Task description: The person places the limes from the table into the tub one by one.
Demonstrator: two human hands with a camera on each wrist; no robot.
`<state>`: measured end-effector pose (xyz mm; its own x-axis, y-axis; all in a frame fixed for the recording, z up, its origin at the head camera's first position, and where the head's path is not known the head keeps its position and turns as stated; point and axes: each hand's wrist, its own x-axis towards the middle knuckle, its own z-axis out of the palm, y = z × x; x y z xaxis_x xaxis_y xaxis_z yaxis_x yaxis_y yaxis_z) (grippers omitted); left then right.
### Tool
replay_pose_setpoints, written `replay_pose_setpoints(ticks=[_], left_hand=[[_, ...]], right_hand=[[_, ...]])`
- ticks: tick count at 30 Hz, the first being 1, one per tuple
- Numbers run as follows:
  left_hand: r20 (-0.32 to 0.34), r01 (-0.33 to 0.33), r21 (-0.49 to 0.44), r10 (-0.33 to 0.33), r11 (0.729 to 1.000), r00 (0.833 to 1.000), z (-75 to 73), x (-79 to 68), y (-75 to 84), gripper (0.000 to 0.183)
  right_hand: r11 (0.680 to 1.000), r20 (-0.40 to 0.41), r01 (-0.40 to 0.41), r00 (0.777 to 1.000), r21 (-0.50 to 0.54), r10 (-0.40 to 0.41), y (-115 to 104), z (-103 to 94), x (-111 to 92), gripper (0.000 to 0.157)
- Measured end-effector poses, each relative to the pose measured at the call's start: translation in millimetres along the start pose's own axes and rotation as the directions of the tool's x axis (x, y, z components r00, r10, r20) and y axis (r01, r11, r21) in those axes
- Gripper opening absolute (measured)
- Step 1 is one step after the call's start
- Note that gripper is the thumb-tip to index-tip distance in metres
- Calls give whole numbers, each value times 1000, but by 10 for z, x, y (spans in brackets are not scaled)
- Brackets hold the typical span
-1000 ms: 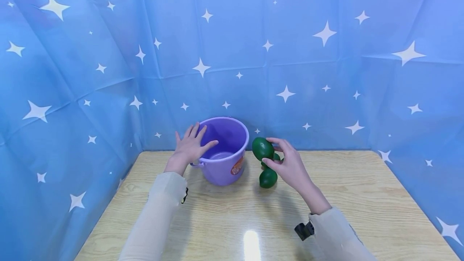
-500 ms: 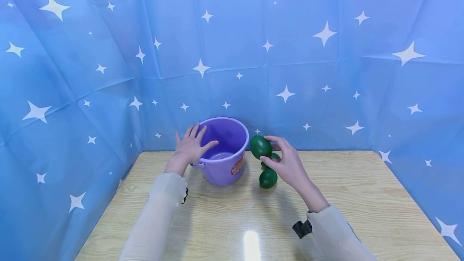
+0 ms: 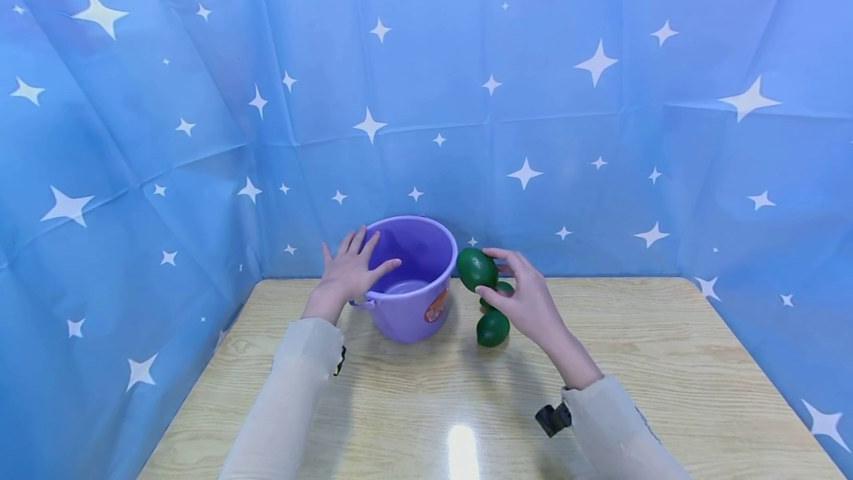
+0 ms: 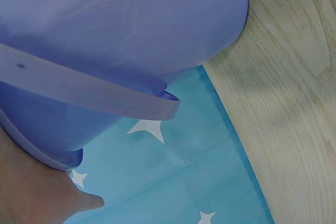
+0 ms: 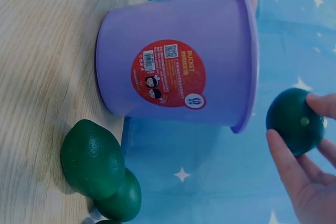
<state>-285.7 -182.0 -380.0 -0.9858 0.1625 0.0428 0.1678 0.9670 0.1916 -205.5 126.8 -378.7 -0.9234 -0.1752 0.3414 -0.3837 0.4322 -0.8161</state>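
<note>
Star-printed blue cloth [image 3: 533,124] hangs behind the purple bucket [image 3: 403,317], which stands on a wood-grained table [image 3: 653,369], its handle [image 4: 94,87] hanging at its left, where the left hand [image 3: 348,272] rests by the rim [image 3: 455,259], fingers spread and straight. Just right of the bucket, apart from it, the right hand [image 3: 529,302] pinches a green fruit [image 3: 476,270] whose rounded, glossy skin could slip from the fingertips, or which could knock the rim if carried low. Right of the bucket, beneath that hand, other green fruits [image 3: 492,327] might roll if brushed.
</note>
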Motion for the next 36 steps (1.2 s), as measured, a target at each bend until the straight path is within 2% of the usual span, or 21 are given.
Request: replay_pose_setpoints(ticks=[27, 36], left_hand=[[6, -1, 11, 1, 1000, 1000, -2, 9, 5, 92], [-2, -7, 8, 7, 1000, 1000, 2, 11, -9, 93]], right_hand=[[999, 1, 40, 999, -33, -40, -41, 21, 55, 57], [998, 3, 58, 998, -10, -57, -42, 46, 88, 58]])
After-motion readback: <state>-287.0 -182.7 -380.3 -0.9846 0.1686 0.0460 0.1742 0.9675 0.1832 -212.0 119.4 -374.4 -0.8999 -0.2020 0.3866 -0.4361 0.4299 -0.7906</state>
